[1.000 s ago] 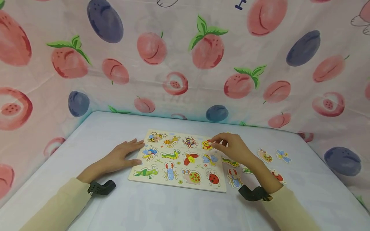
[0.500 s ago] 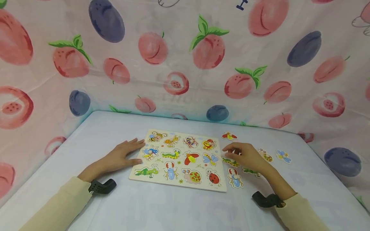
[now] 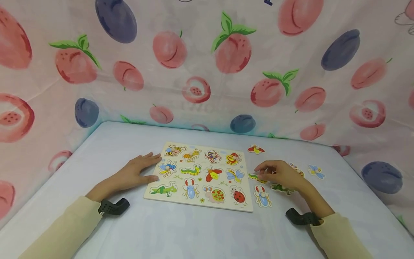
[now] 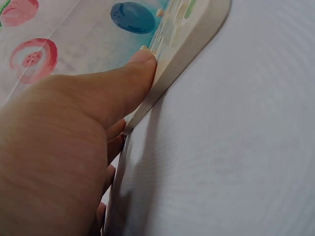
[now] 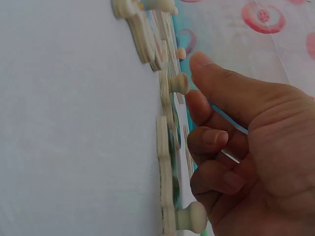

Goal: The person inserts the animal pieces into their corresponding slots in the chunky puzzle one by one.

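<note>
A wooden insect puzzle board (image 3: 224, 172) lies on the white table. My left hand (image 3: 132, 172) rests at its left edge, thumb on the top face and fingers along the side in the left wrist view. My right hand (image 3: 281, 174) hovers over the green caterpillar piece (image 3: 255, 177), right of the board. In the right wrist view, the thumb and loosely curled fingers are just off a wooden knob (image 5: 179, 83) and hold nothing. A red-and-yellow butterfly piece (image 3: 233, 159) sits in the board's top right spot. A blue stag beetle piece (image 3: 263, 197) lies in front of the hand.
Around the right hand lie a grasshopper piece (image 3: 281, 189), partly covered by it, and a snail piece (image 3: 297, 169). Farther out are a blue-winged bee piece (image 3: 316, 172) and a red beetle piece (image 3: 256, 149). A fruit-print cloth (image 3: 207, 115) hangs behind the table.
My right hand has left the butterfly piece at the board's top right and moved right to the caterpillar piece. The red beetle piece is uncovered. My left hand has stayed put.
</note>
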Available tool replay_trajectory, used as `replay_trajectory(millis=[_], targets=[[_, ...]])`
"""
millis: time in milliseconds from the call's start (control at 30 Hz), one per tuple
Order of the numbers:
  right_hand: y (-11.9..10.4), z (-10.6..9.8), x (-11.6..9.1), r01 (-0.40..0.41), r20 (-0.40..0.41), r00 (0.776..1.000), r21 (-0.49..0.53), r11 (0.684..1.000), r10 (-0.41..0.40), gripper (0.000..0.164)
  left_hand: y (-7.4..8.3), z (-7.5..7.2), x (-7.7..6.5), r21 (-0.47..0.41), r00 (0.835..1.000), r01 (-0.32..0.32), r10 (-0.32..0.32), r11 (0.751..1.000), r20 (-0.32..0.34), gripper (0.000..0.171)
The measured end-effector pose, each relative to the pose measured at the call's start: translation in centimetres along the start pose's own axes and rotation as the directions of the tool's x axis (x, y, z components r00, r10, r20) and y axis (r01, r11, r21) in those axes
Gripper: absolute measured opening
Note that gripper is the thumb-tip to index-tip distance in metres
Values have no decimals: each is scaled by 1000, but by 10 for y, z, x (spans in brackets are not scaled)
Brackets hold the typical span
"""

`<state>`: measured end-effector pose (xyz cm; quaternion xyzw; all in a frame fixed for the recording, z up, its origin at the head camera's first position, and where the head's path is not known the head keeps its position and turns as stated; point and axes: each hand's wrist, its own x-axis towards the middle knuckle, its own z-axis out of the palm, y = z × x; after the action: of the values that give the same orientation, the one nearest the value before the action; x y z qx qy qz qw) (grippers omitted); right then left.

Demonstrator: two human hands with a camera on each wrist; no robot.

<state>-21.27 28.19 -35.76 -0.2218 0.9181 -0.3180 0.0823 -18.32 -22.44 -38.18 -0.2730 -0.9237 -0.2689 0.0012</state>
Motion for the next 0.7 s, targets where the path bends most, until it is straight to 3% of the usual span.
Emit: replay_trajectory(millis=[500, 700], targets=[[20, 7, -2, -63, -35, 997, 84, 995, 66, 24, -4, 1, 3, 6, 1000, 9, -9, 1000, -4, 74], [21, 10, -3, -42, -57, 997, 44, 998, 45, 20, -4, 3, 2, -5, 1000, 20, -20, 1000, 4, 75]])
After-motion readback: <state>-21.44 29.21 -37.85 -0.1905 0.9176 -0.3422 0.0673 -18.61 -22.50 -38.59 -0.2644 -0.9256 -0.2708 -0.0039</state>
